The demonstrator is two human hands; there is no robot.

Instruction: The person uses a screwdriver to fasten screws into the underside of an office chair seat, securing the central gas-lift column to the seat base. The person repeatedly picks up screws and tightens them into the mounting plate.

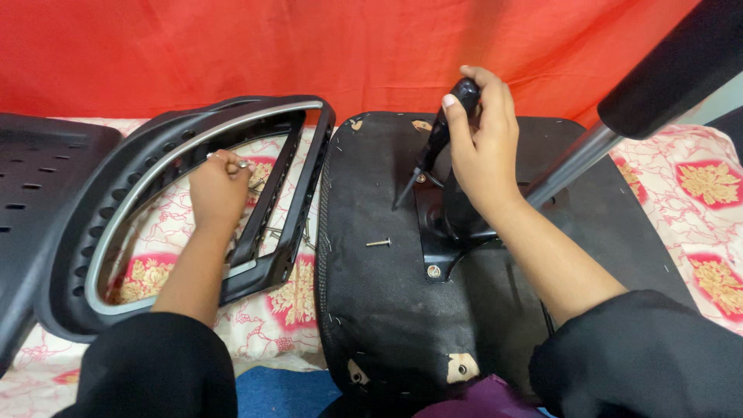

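An upturned black chair seat (371,310) lies in front of me with a black metal mounting plate (433,244) on it. My right hand (480,147) grips a black-handled screwdriver (437,135), its tip touching the plate's far corner. A loose bolt (378,243) lies on the seat left of the plate. My left hand (218,190) reaches through the opening of a black chair-back frame (294,193) and pinches small screws (241,164) over the patterned cloth.
A second black perforated chair panel (39,178) lies at the far left. A chrome gas-lift column with black base (619,116) slants up right from the plate. Red cloth (309,46) hangs behind. More screws (275,231) lie on the floral sheet.
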